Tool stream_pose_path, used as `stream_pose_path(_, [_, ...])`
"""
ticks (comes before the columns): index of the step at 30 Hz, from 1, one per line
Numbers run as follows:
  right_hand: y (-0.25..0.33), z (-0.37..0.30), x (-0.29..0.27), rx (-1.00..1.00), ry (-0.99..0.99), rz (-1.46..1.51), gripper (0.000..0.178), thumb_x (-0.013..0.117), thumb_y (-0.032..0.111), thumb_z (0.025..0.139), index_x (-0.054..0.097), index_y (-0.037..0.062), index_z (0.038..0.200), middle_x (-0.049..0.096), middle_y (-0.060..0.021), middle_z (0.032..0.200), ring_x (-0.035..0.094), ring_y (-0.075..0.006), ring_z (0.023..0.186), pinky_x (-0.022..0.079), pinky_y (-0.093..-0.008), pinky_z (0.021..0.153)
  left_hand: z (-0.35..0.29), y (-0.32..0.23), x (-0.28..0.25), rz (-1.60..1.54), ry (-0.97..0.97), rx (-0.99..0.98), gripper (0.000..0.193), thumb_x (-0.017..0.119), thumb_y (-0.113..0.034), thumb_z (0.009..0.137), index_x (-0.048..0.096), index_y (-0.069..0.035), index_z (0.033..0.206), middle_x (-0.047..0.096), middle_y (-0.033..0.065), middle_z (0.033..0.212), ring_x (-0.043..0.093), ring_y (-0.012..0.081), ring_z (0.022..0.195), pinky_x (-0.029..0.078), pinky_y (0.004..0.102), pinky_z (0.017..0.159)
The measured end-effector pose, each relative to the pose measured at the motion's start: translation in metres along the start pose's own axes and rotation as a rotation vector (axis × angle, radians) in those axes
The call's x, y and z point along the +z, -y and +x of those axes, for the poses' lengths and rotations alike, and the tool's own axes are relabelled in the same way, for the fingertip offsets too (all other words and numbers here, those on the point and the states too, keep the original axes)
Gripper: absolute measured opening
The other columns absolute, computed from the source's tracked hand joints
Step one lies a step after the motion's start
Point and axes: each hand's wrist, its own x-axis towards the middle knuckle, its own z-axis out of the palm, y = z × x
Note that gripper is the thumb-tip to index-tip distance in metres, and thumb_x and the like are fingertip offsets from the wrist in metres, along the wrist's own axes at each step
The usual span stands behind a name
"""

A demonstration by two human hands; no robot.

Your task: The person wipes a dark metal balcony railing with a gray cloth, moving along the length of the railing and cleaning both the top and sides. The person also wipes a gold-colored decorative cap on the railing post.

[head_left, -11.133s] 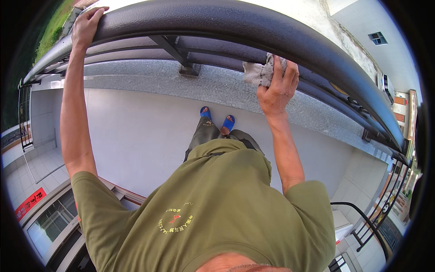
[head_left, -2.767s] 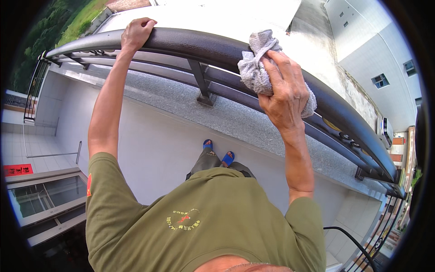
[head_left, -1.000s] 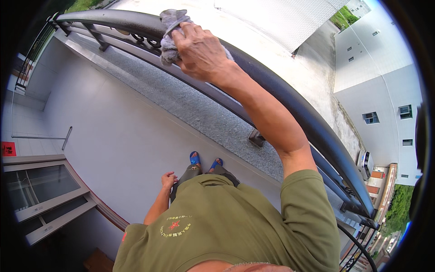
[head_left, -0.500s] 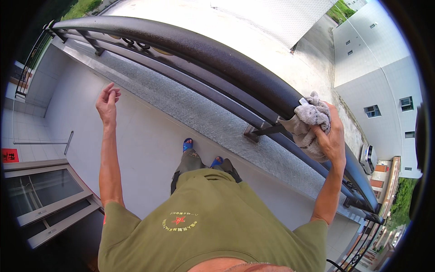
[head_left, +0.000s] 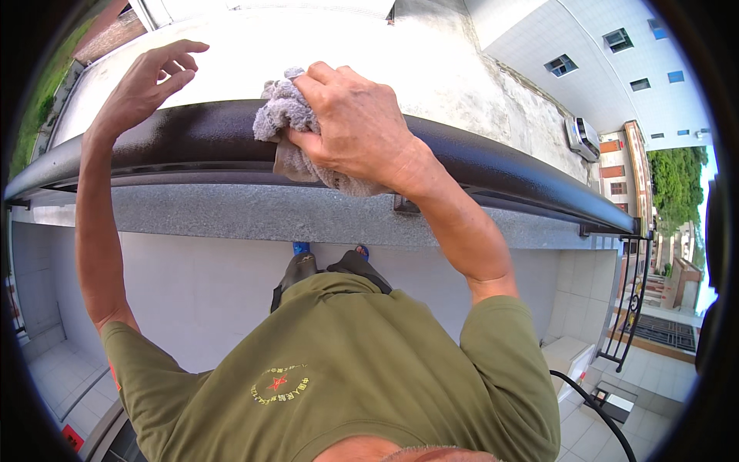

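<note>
A bunched grey cloth (head_left: 286,115) is gripped in my right hand (head_left: 360,123), which presses it over the top of a thick dark brown metal railing (head_left: 493,163). One end of the cloth hangs down the near side of the rail. My left hand (head_left: 137,88) is raised at the left, just beyond the railing, holding nothing, with its fingers apart and loosely bent. Behind that wrist the rail passes partly hidden.
Beneath the railing runs a grey stone ledge (head_left: 231,209), with a pale floor (head_left: 192,266) on my side. Beyond lie a bright concrete yard (head_left: 439,69), a parked car (head_left: 582,138) and a white tiled building (head_left: 616,85). A black cable (head_left: 593,404) curves at lower right.
My right hand with the cloth has moved left along the railing. My left hand has risen from over the floor to the rail. My body has turned to face the railing more squarely.
</note>
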Motion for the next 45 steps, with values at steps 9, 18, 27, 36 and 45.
stream_pose_path(9, [-0.111, -0.131, -0.109, 0.725, 0.075, 0.167, 0.026, 0.076, 0.014, 0.093, 0.07, 0.0012, 0.115, 0.074, -0.0126, 0.102, 0.071, -0.0255, 0.095, 0.054, -0.0375, 0.09, 0.07, 0.007, 0.019, 0.143, 0.394, 0.051, 0.046, 0.07, -0.031, 0.106, 0.06, -0.025, 0.15, 0.07, 0.0096, 0.118, 0.067, 0.0208, 0.102, 0.06, 0.0407, 0.095])
stream_pose_path(18, [-0.08, -0.068, -0.079, 0.512, 0.133, 0.41, 0.037, 0.079, 0.006, 0.082, 0.068, -0.002, 0.117, 0.067, -0.0118, 0.105, 0.067, -0.0245, 0.099, 0.052, -0.0357, 0.094, 0.081, 0.063, 0.034, 0.235, 0.525, -0.119, 0.053, 0.07, -0.029, 0.105, 0.057, -0.015, 0.154, 0.071, 0.0134, 0.115, 0.066, 0.022, 0.098, 0.059, 0.0414, 0.088])
stream_pose_path(27, [-0.083, -0.053, -0.076, 0.567, 0.21, 0.453, 0.031, 0.078, 0.006, 0.082, 0.07, -0.0013, 0.111, 0.069, -0.0089, 0.1, 0.065, -0.0171, 0.095, 0.051, -0.0326, 0.091, 0.081, 0.093, 0.044, 0.118, 0.437, 0.04, 0.053, 0.066, -0.029, 0.108, 0.051, -0.027, 0.159, 0.065, 0.0106, 0.119, 0.062, 0.0183, 0.091, 0.06, 0.0357, 0.085])
stream_pose_path(36, [-0.098, -0.078, -0.084, 0.588, 0.18, 0.364, 0.027, 0.075, 0.008, 0.085, 0.073, -0.0008, 0.111, 0.07, -0.009, 0.101, 0.066, -0.0165, 0.095, 0.052, -0.0319, 0.09, 0.079, 0.102, 0.044, 0.09, 0.44, 0.032, 0.056, 0.067, -0.031, 0.107, 0.051, -0.023, 0.16, 0.065, 0.0105, 0.118, 0.061, 0.0171, 0.09, 0.059, 0.0333, 0.08])
stream_pose_path(45, [-0.096, -0.063, -0.078, 0.63, 0.182, 0.379, 0.027, 0.078, 0.013, 0.085, 0.073, -0.0009, 0.108, 0.071, -0.0107, 0.096, 0.066, -0.0193, 0.089, 0.053, -0.0352, 0.086, 0.082, 0.094, 0.039, 0.096, 0.497, -0.032, 0.055, 0.066, -0.031, 0.107, 0.051, -0.023, 0.16, 0.064, 0.0095, 0.114, 0.058, 0.0181, 0.089, 0.058, 0.0372, 0.086])
